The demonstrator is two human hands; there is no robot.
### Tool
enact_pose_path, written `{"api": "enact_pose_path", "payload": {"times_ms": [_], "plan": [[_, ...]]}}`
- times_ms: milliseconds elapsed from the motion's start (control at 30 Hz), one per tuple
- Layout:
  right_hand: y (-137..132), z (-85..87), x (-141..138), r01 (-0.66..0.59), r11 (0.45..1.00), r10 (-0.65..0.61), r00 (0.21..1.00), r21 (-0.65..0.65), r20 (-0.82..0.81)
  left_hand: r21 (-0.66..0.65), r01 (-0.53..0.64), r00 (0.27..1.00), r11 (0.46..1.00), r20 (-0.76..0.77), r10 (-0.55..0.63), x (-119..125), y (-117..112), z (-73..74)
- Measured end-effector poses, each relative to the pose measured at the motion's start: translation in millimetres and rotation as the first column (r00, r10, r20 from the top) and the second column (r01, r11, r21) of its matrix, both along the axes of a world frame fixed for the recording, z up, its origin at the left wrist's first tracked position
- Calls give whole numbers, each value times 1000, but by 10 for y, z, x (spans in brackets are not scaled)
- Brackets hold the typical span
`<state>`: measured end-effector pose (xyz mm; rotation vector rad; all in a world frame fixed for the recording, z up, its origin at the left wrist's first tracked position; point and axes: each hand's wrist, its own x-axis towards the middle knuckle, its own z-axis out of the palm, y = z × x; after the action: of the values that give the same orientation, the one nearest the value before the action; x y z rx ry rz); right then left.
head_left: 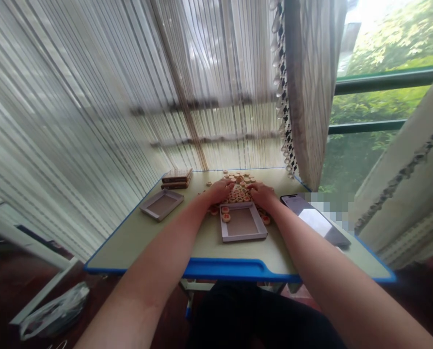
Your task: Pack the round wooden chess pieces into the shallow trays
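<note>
A heap of round wooden game pieces (239, 192) lies in the middle of a small table (172, 242). My left hand (219, 190) rests palm down on the left side of the heap, fingers curved over the pieces. On the right side my right hand (262, 192) does the same. Just in front of the hands lies a shallow white box tray (242, 236) with two pieces (225, 214) in its far left corner. More pieces lie loose around the tray's far corners.
A second shallow tray (161, 204) lies to the left, with a folded wooden board (177, 178) behind it. A phone (316, 220) lies at the right. The table has a blue front rim (231, 269). Sheer curtains hang behind; a plastic bag (54, 312) lies on the floor.
</note>
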<state>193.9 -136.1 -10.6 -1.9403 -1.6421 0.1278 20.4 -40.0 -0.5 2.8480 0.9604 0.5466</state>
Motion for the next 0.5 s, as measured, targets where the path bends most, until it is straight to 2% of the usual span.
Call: {"api": "enact_pose_path", "payload": {"times_ms": [100, 200, 300, 500], "plan": [[22, -24, 9, -19, 1000, 18, 1000, 5, 25, 54, -56, 998, 997, -13, 56, -161, -9, -3], [47, -54, 17, -42, 999, 41, 998, 9, 43, 105, -49, 994, 993, -88, 59, -280, -6, -4], [54, -66, 14, -50, 999, 49, 997, 4, 54, 94, -60, 993, 994, -98, 69, -324, 17, -15], [2, -28, -32, -57, 998, 56, 998, 31, 29, 81, -181, 983, 980, 16, 180, -331, 63, -43]]}}
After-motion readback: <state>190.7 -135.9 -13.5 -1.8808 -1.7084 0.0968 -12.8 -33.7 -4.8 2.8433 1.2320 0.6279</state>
